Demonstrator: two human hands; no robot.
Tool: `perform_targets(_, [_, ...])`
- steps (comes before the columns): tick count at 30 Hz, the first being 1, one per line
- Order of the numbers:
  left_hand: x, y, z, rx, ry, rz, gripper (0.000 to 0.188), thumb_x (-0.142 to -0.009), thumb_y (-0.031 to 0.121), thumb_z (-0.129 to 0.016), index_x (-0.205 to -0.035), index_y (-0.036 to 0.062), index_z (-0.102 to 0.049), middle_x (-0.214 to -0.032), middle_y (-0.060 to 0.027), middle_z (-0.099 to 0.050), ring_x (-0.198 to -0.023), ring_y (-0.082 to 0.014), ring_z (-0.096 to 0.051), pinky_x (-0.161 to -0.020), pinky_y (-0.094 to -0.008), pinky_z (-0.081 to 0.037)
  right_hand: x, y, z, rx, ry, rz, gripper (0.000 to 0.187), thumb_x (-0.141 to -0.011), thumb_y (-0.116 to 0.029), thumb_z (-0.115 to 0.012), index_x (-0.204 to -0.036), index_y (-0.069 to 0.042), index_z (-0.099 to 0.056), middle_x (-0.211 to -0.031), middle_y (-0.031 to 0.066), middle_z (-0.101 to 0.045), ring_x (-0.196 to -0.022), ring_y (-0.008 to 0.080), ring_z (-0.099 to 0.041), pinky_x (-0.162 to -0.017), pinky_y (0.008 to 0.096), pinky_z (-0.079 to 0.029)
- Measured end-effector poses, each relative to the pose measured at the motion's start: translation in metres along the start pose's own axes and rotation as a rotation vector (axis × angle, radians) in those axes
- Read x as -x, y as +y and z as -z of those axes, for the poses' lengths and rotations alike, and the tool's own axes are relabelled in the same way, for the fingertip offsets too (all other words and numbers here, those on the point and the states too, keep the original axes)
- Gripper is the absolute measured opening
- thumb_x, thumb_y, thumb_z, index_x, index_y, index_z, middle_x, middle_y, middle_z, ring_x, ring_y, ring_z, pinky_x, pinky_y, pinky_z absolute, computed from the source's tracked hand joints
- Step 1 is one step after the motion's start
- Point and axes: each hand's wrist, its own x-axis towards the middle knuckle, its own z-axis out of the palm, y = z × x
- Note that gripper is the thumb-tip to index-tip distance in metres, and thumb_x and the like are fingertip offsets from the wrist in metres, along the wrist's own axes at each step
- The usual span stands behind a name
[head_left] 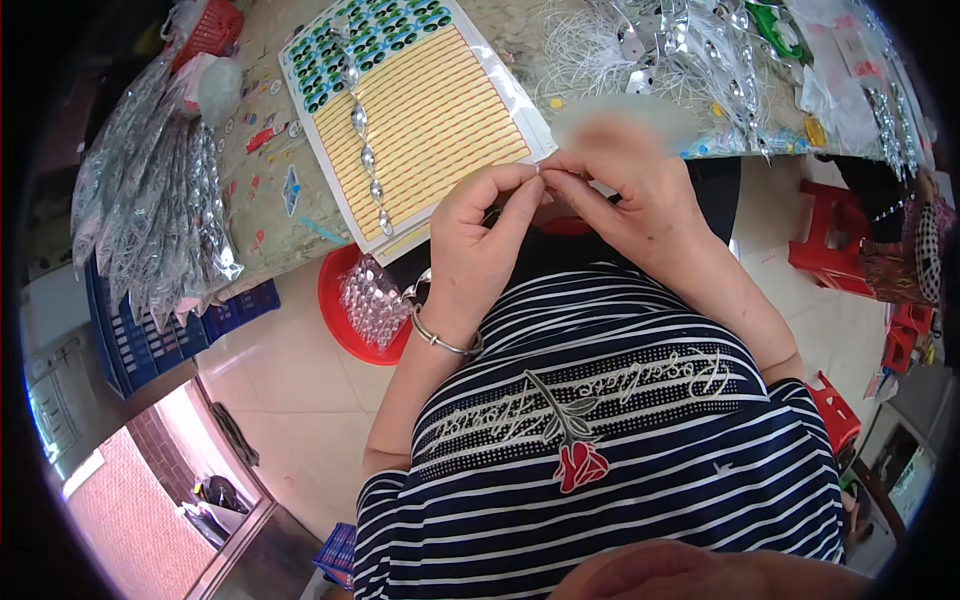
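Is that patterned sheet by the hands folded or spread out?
Spread out: the patterned sheet lies flat on the table, its green-blue and yellow sections showing beneath a silver strand.

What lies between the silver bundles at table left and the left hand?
Head view: littered table, then the patterned sheet bearing a silver strand, up to the left hand.

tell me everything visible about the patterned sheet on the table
The sheet lies flat and askew on the table, looking like paper or film, with a pale border. Rows of green, blue and black ovals fill its far end; the rest is yellow with reddish lines. A silvery strand lies on it; the left hand hides part of its near edge.
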Motion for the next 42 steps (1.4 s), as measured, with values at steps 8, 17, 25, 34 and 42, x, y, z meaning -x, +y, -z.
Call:
perform_targets(8, [-0.002,-0.002,0.002,-0.299,0.003,-0.165,0.011,-0.087,0.003,-0.059,-0.095,-0.0031,-0.063,-0.083,-0.005,-0.065,-0.075,-0.0088,-0.059,-0.069,-0.021,-0.046,0.003,-0.001,-0.002,0.053,-0.077,-0.073,0.013,-0.071,-0.004,-0.07,-0.083,-0.005,-0.065,-0.08,0.0068,-0.058,-0.069,0.0224,-0.059,-0.058,0.03,-0.046])
perform_targets(17, [0.001,0.001,-0.001,-0.039,0.023,0.08,0.013,-0.087,0.006,-0.059,-0.096,-0.0021,-0.065,-0.081,-0.0026,-0.064,-0.072,-0.0064,-0.055,-0.065,-0.0196,-0.044,0.005,0.003,-0.01,0.079,-0.009,0.016,0.016,-0.066,-0.001,-0.071,-0.079,-0.003,-0.061,-0.077,0.008,-0.056,-0.067,0.0235,-0.058,-0.056,0.0308,-0.047])
perform_targets(25, [0.0,0.002,0.003,0.136,-0.038,0.17,0.013,-0.088,0.01,-0.06,-0.095,-0.0005,-0.065,-0.078,-0.0034,-0.066,-0.067,-0.005,-0.056,-0.06,-0.0177,-0.043,0.007,-0.003,-0.005,-0.239,-0.062,-0.283,0.01,-0.073,-0.002,-0.067,-0.08,-0.002,-0.06,-0.081,0.0036,-0.055,-0.069,0.0125,-0.053,-0.061,0.0246,-0.045])
perform_targets(34, [0.002,0.012,-0.004,0.257,0.008,0.213,0.011,-0.086,0.01,-0.062,-0.091,0.0009,-0.065,-0.071,0.0,-0.06,-0.061,-0.003,-0.046,-0.057,-0.0158,-0.033,0.017,0.006,-0.003,-1.035,-0.15,-0.807,0.012,-0.087,-0.015,-0.062,-0.089,-0.003,-0.06,-0.069,-0.0016,-0.054,-0.06,0.0048,-0.049,-0.052,0.0184,-0.039])
perform_targets(42, [0.002,0.012,-0.005,0.168,-0.006,0.19,0.01,-0.086,0.008,-0.062,-0.091,0.0008,-0.065,-0.073,0.0005,-0.06,-0.066,-0.0039,-0.05,-0.06,-0.0162,-0.036,0.018,0.004,0.004,-0.98,-0.202,-0.839,0.008,-0.087,-0.01,-0.06,-0.092,-0.004,-0.06,-0.086,-0.0031,-0.057,-0.081,0.0037,-0.053,-0.072,0.019,-0.042])
